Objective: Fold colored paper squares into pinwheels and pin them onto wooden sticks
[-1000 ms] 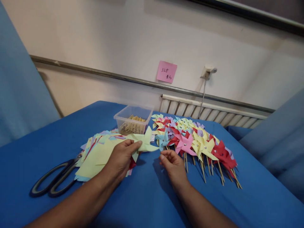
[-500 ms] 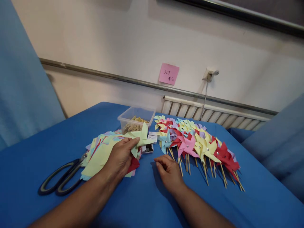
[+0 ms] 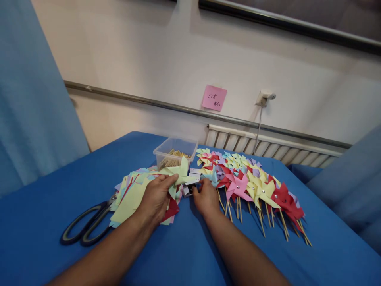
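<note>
Left hand (image 3: 156,194) fingers pinch a likely light, creasable paper pinwheel (image 3: 183,170), best held centrally; can't tell whether the right hand (image 3: 207,198) grips.

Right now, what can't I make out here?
In the head view:
What, if anything, the right hand holds at the small box: the hand itself hides it.
Most of the blades of the scissors: hidden by the paper pile.
Second line on the pink note: too small and blurred.
Top of the large dark frame: cut off by the top edge.
</note>
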`<state>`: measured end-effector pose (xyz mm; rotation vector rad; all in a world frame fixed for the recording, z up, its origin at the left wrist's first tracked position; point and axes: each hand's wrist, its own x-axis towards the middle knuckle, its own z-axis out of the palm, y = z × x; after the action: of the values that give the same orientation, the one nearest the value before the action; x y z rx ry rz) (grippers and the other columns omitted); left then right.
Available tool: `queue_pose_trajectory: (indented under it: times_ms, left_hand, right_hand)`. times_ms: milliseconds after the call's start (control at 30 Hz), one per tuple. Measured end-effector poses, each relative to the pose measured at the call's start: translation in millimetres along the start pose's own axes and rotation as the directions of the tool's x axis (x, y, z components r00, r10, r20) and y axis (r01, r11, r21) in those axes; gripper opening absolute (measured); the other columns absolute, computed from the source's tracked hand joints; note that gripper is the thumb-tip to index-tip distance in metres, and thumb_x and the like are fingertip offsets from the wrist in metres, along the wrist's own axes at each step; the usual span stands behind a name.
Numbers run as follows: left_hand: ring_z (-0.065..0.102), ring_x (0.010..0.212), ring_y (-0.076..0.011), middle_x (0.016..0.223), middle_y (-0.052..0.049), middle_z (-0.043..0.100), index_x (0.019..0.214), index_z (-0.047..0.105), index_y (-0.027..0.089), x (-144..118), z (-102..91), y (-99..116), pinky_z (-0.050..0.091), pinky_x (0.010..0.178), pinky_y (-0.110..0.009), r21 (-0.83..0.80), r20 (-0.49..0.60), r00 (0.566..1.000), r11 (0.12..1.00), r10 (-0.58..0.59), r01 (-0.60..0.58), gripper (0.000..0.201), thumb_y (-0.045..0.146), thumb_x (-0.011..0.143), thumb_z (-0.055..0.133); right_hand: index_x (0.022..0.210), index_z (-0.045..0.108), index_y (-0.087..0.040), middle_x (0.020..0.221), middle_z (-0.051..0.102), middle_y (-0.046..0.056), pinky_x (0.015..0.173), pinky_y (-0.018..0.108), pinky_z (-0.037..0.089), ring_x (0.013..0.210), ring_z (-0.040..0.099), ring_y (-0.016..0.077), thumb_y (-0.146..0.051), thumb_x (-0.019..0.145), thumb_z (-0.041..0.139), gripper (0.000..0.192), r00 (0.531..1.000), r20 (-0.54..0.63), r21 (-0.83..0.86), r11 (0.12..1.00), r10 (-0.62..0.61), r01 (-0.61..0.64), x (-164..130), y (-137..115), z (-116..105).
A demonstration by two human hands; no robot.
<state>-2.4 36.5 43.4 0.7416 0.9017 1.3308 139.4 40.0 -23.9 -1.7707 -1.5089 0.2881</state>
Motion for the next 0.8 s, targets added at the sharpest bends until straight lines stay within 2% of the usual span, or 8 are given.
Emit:
queue_pose_trajectory:
  times_ms: [100,167,300,500,800]
  left_hand:
    - [0.061,0.052,-0.0141,0.058,-0.002,0.066,0.067,0.063,0.011,-1.2,-0.5,0.2,0.050,0.055,-0.026,-0.001,0.004,1.000,1.000,0.001,-0.001,0.018,0.021,0.062,0.076]
    - [0.061,0.052,-0.0141,0.059,-0.002,0.067,0.067,0.062,0.011,-2.5,-0.4,-0.3,0.050,0.055,-0.026,0.000,0.007,1.000,1.000,0.005,-0.005,0.018,0.021,0.062,0.076]
    - [0.061,0.052,-0.0147,0.060,-0.002,0.067,0.070,0.063,0.010,-4.3,0.2,-1.8,0.050,0.055,-0.027,0.000,0.017,1.000,1.000,0.007,-0.007,0.018,0.021,0.064,0.075]
    - [0.058,0.046,-0.0134,0.055,-0.001,0.065,0.068,0.061,0.012,-3.8,0.8,-4.6,0.049,0.051,-0.026,-0.001,0.017,1.000,1.000,0.004,-0.004,0.016,0.019,0.064,0.074]
    - [0.061,0.049,-0.0150,0.058,-0.003,0.067,0.070,0.061,0.012,-3.5,1.2,-4.7,0.051,0.052,-0.026,0.003,0.024,1.000,1.000,-0.006,0.006,0.016,0.019,0.064,0.074]
  right_hand:
    - [0.101,0.058,-0.019,0.094,0.067,0.010,0.070,0.031,0.041,0.087,0.063,0.0257,-0.026,0.078,0.058,0.024,0.998,-0.014,-0.027,0.998,-0.061,0.061,-4.4,1.3,-1.5]
    - [0.100,0.058,-0.020,0.091,0.068,0.009,0.066,0.030,0.040,0.082,0.064,0.0252,-0.025,0.078,0.058,0.022,0.997,0.018,-0.057,0.995,-0.078,0.079,-7.1,2.2,-1.8]
    - [0.093,0.060,-0.021,0.082,0.072,0.007,0.057,0.028,0.036,0.074,0.066,0.0246,-0.025,0.079,0.055,0.016,0.994,0.111,-0.163,0.986,-0.025,0.043,-7.6,4.1,-3.5]
    - [0.084,0.062,-0.021,0.076,0.072,0.007,0.056,0.027,0.033,0.074,0.067,0.0246,-0.018,0.074,0.056,0.012,0.987,0.160,-0.255,0.967,0.018,0.024,-7.1,5.7,-7.4]
    - [0.091,0.056,-0.020,0.083,0.071,0.005,0.060,0.026,0.034,0.079,0.066,0.0223,-0.030,0.083,0.054,0.013,0.993,0.118,-0.241,0.970,-0.012,0.041,-10.1,2.2,-8.8]
